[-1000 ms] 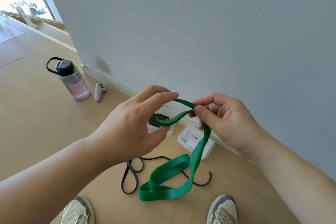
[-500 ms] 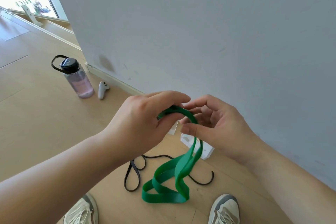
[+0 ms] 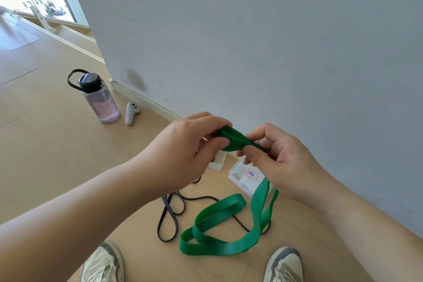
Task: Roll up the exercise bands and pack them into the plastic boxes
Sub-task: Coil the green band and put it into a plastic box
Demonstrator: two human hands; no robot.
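Note:
A green exercise band (image 3: 217, 231) hangs from both hands, its lower loops lying on the wooden floor. My left hand (image 3: 190, 146) pinches a small rolled coil at the band's upper end. My right hand (image 3: 279, 158) grips the band just beside that coil, thumb on top. A thin black band (image 3: 169, 220) lies on the floor below my left wrist, partly under the green one. A clear plastic box (image 3: 242, 178) with a red-bordered label sits by the wall under my right hand. A second white box (image 3: 217, 162) shows partly behind my left hand.
A grey wall (image 3: 251, 41) with a skirting board runs close ahead. A water bottle (image 3: 98, 98) with a black lid and a white controller (image 3: 131, 112) stand on the floor at the left. My two shoes (image 3: 103, 263) are at the bottom edge.
The hands have tightened the top of the green band into a smaller coil. The hanging loops have spread wider over the floor, and the labelled box shows again.

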